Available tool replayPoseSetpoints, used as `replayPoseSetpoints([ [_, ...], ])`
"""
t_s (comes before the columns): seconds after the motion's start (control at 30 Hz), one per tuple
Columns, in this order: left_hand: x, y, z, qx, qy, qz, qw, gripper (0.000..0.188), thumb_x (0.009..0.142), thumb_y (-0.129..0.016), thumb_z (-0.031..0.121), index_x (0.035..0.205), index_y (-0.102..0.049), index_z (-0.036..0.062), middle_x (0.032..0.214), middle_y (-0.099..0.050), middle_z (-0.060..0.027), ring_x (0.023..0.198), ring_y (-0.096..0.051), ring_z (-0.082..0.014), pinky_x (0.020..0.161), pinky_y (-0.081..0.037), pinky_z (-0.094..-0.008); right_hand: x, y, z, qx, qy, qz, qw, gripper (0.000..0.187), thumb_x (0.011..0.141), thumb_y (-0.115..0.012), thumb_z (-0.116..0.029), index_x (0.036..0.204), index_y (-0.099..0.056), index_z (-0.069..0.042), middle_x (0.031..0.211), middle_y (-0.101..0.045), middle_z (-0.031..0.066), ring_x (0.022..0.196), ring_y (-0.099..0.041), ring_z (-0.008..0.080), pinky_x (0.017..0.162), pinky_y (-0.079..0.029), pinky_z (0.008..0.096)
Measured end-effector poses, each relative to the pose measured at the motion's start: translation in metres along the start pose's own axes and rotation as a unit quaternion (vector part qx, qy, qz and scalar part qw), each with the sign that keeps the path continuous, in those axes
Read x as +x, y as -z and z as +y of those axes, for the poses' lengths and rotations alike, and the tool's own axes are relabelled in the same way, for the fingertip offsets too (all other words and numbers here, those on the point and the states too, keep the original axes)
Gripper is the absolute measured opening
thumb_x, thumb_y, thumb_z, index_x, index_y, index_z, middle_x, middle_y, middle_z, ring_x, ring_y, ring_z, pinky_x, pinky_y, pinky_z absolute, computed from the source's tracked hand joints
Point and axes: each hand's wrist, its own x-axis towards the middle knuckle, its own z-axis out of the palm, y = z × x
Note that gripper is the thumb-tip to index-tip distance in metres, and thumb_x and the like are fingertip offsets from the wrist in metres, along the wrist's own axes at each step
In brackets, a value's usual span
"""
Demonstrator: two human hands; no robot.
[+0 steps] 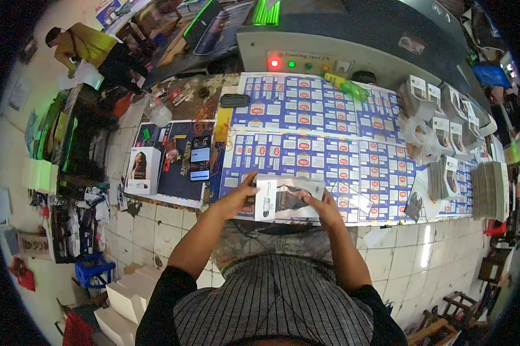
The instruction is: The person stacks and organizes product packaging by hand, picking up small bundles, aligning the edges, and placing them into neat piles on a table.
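Note:
Between my two hands, above the front edge of the table, is a bundle of printed leaflets (274,199), white at its left part and dark with a picture at its right. My left hand (237,199) grips its left end, fingers bent round the edge. At the other end, my right hand (327,210) holds on with the thumb lying over the top face; its other fingers are mostly hidden. How thick the bundle is I cannot tell. Below lie large blue printed sheets (306,150) with rows of small red and white labels.
Several leaflet stacks (444,132) stand at the right, by a clear plastic bag (419,138). Another stack (143,176) and a lit phone (200,161) lie at the left. A green bottle (352,89) rests near a machine panel (300,60). A person (95,49) bends over far left.

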Motion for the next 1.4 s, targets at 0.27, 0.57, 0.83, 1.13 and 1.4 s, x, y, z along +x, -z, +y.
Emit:
replayPoseSetpoints([
  [0.27,0.011,-0.001,0.0,0.067,-0.058,0.094,0.992,0.087,0.081,-0.076,0.016,0.149,-0.024,0.0023,0.117,-0.061,-0.0131,0.109,-0.058,-0.0218,0.094,-0.046,-0.0352,0.002,0.004,-0.002,0.011,-0.015,0.001,1.0,0.056,0.079,-0.078,-0.016,0.124,-0.052,0.002,0.113,-0.066,0.0118,0.104,-0.062,0.0201,0.094,-0.046,0.0318],
  [0.57,0.024,0.014,0.004,0.3,-0.189,0.059,0.933,0.07,0.077,-0.072,-0.005,0.14,-0.042,0.0005,0.128,-0.057,-0.0083,0.118,-0.054,-0.0195,0.102,-0.041,-0.0312,0.017,0.005,-0.01,-0.2,0.055,0.001,0.978,0.082,0.081,-0.075,-0.011,0.146,-0.025,-0.001,0.137,-0.051,0.0163,0.124,-0.051,0.0271,0.103,-0.041,0.0369],
  [0.83,0.052,0.027,-0.069,0.156,-0.251,0.035,0.955,0.112,0.068,-0.081,0.004,0.154,-0.008,0.0061,0.155,-0.026,-0.0161,0.141,-0.028,-0.0258,0.115,-0.025,-0.037,0.02,0.008,0.019,-0.332,0.154,-0.014,0.93,0.114,0.074,-0.078,-0.006,0.154,0.003,-0.011,0.147,-0.038,0.0213,0.132,-0.043,0.0276,0.106,-0.038,0.036],
  [1.13,0.05,0.027,-0.052,0.369,-0.325,0.088,0.866,0.119,0.064,-0.086,0.011,0.153,-0.007,0.0071,0.153,-0.025,-0.0201,0.14,-0.03,-0.0325,0.112,-0.03,-0.0384,0.025,0.025,0.024,-0.383,0.15,-0.045,0.91,0.115,0.073,-0.079,-0.009,0.153,0.004,-0.006,0.147,-0.036,0.0251,0.133,-0.041,0.0347,0.109,-0.036,0.0395],
  [1.4,0.069,0.063,-0.076,0.372,-0.275,0.13,0.877,0.093,0.064,-0.08,0.006,0.142,-0.03,0.0014,0.138,-0.041,-0.0243,0.131,-0.041,-0.038,0.108,-0.036,-0.0401,0.022,-0.084,-0.08,-0.692,0.242,-0.021,0.68,0.098,0.075,-0.076,-0.045,0.147,-0.026,-0.001,0.154,-0.022,0.025,0.145,-0.018,0.0373,0.117,-0.011,0.0551],
])
